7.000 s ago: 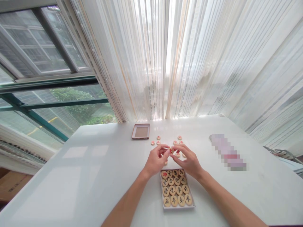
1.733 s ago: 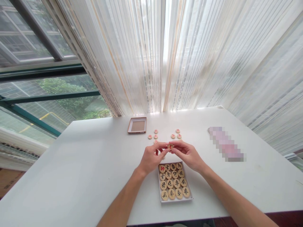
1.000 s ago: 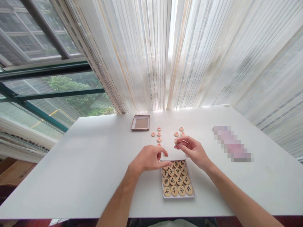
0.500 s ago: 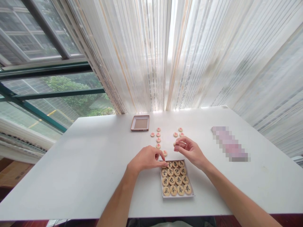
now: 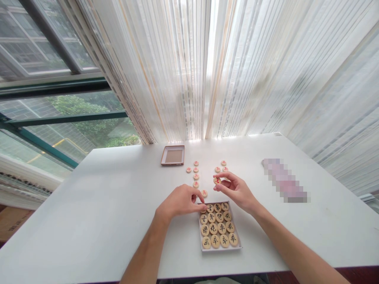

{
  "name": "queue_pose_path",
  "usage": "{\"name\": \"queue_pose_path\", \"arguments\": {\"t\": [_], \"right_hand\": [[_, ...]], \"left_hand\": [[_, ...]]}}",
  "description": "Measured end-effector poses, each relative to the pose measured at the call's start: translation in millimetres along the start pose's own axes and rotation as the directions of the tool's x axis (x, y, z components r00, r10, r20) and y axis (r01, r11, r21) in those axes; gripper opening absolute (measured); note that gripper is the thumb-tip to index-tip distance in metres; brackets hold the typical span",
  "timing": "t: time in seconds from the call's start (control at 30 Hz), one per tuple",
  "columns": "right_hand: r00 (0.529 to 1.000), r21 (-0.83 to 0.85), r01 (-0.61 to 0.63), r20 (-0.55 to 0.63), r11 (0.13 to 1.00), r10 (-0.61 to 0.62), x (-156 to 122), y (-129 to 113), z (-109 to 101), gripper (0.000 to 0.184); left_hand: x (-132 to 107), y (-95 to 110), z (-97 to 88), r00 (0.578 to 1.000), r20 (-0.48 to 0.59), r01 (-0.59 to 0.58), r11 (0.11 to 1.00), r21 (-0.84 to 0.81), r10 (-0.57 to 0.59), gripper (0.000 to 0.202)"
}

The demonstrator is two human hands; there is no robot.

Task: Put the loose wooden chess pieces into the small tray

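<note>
Between the thumb and fingers of my right hand (image 5: 237, 191) is a round wooden Chinese chess piece (image 5: 217, 180) with a red character, held above the table. My left hand (image 5: 179, 203) is closed at the far left corner of a shallow white box (image 5: 222, 251), its thumb over the corner piece there. Rows of chess pieces with black characters (image 5: 213, 228) lie face up in the box. Just beyond it, a red-marked piece (image 5: 204, 193) lies close to my left fingertips. More red-marked pieces (image 5: 196, 177) lie farther off in two loose groups.
A brown-edged, shallow box lid (image 5: 172, 155) lies at the back left of the white table (image 5: 118, 217). At the right is a pixelated pinkish object (image 5: 286, 180). Curtains (image 5: 183, 71) hang along the table's far edge, with a window (image 5: 74, 110) at the left.
My right hand has turned the chess piece so its red character faces me. My left hand stays at the box corner. The whole view has shifted slightly.
</note>
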State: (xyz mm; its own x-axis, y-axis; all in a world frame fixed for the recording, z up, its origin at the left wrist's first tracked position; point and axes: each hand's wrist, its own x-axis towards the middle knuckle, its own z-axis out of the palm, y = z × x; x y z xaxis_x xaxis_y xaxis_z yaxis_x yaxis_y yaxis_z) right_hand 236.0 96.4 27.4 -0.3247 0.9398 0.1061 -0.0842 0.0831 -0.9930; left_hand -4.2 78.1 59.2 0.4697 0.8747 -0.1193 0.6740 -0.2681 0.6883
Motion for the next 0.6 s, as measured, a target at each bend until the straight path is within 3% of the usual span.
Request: {"name": "queue_pose_path", "arguments": {"t": [0.6], "right_hand": [[0.998,-0.021,0.028,-0.048,0.999,-0.029,1.9,-4.1,1.6,0.024]], "left_hand": [[1.4,-2.7,0.9,1.000,0.012,-0.007,1.000,-0.018,0.007,0.027]]}}
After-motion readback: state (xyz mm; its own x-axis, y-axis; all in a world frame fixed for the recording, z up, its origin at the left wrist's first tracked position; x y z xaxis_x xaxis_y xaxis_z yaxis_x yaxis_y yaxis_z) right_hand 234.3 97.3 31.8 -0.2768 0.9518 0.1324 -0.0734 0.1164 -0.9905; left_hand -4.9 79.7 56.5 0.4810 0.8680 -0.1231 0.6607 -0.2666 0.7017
